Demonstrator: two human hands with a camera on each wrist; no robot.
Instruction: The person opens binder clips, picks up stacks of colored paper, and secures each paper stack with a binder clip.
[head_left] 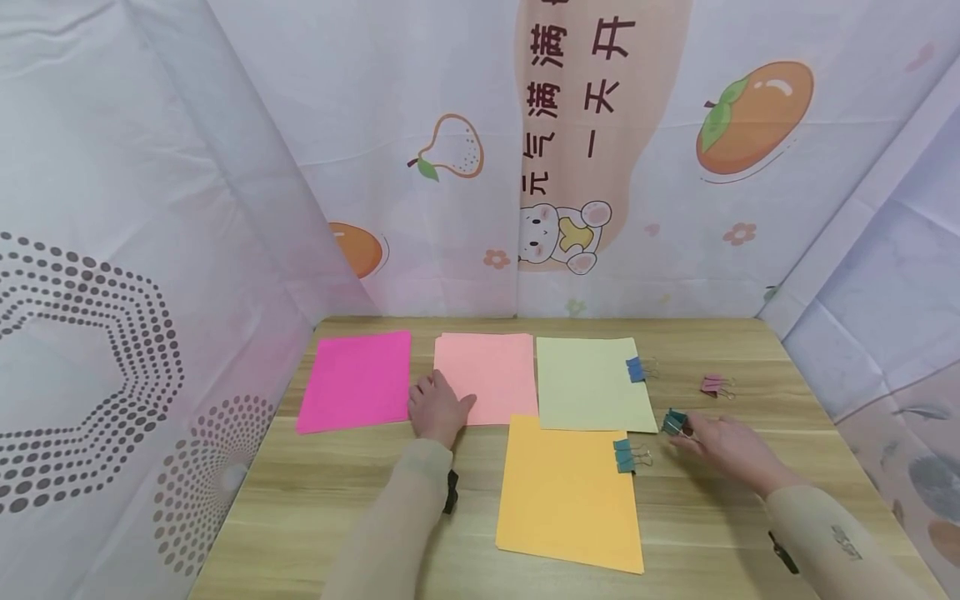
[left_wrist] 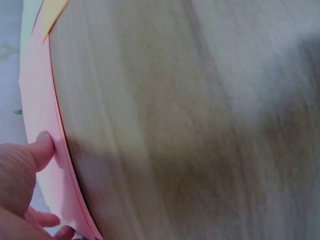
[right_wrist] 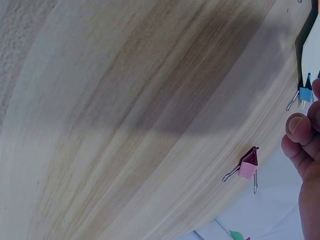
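My left hand [head_left: 438,410] rests at the near left corner of a stack of salmon-pink paper [head_left: 495,375], thumb spread away from the fingers. In the left wrist view that thumb [left_wrist: 44,145] lies on top of the salmon sheets, close to their edge. A dark green binder clip [head_left: 673,421] is pinched in the fingers of my right hand [head_left: 731,450], just off the near right corner of the pale green paper [head_left: 588,383]. The right wrist view shows curled fingers [right_wrist: 299,129], with the held clip hidden there.
Magenta paper [head_left: 356,383] lies at the left. Nearer me, orange-yellow paper [head_left: 570,500] has a teal binder clip [head_left: 624,456] on its right edge. A blue clip [head_left: 635,369] grips the pale green paper. A loose pink clip [head_left: 712,383] sits beyond my right hand. Curtains enclose the table.
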